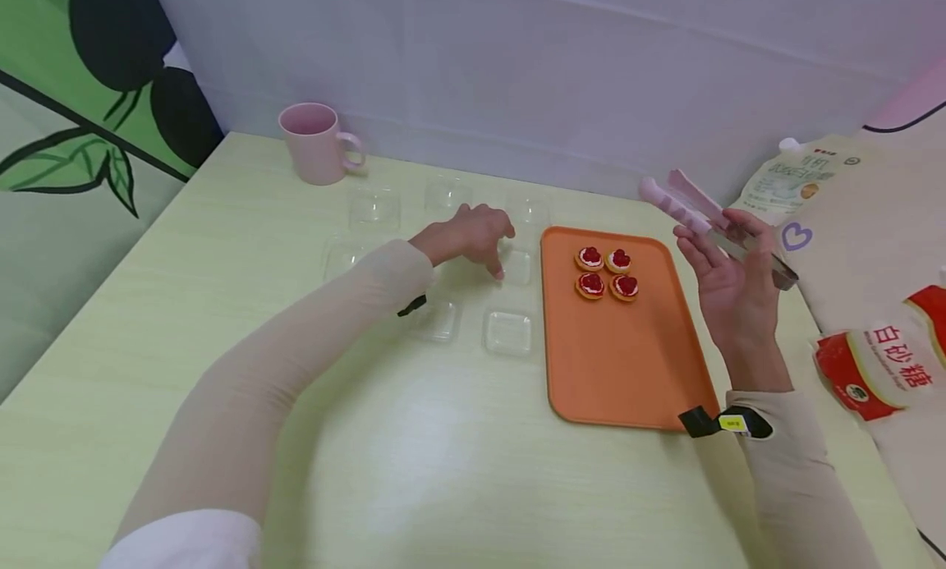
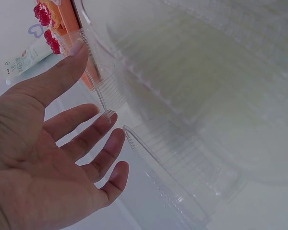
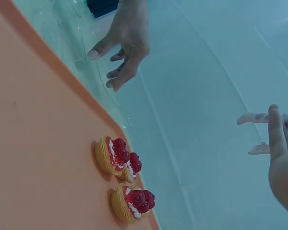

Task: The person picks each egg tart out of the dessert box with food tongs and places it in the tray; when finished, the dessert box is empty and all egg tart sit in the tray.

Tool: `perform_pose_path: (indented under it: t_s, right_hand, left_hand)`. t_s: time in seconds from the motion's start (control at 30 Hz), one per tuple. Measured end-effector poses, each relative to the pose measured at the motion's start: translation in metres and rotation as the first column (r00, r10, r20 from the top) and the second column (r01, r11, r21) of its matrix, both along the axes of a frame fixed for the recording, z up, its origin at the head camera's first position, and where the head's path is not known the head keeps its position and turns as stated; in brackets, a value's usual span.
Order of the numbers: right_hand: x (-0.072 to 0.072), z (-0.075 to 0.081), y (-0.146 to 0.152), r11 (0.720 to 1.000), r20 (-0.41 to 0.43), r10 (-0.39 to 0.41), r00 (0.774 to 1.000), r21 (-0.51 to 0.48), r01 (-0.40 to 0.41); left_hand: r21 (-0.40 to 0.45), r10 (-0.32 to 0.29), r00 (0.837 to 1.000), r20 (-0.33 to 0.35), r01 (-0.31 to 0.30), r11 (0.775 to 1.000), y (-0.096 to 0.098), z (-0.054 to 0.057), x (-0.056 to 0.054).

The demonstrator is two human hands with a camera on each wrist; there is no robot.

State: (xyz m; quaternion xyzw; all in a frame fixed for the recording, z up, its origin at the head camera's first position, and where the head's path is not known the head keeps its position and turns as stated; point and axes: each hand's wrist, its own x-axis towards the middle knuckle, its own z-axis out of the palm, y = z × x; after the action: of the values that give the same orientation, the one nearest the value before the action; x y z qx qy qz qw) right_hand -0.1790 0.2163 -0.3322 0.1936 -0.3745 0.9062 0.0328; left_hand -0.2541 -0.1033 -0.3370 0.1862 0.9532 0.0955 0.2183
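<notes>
My left hand reaches over the clear plastic containers, its thumb and fingers spread beside a small square container. In the left wrist view the fingertips are close to clear ribbed plastic walls; whether they touch is hard to tell. Raised above the right side of the tray, my right hand holds metal tongs with pink tips, which point left and are spread apart. Several berry-topped tarts sit together near the back of the orange tray, below and left of the right hand.
More clear containers, among them one at the front and one at the back, stand on the table. A pink mug is at the back left. On the right lie a red-and-white sugar bag and a pale pouch.
</notes>
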Motion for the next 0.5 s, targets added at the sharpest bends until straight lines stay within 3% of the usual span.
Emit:
perform_pose_path:
  t_s: [0.2,0.5]
  right_hand:
    - [0.006,0.006,-0.005,0.999,-0.103,0.026,0.994,0.039,-0.022]
    - [0.012,0.015,-0.011,0.988,-0.159,0.03,0.987,0.151,-0.006]
  left_hand:
    - [0.009,0.003,1.0,0.005,-0.003,1.0,0.0,-0.002,-0.001]
    - [0.012,0.004,1.0,0.004,-0.004,1.0,-0.002,-0.003,-0.002]
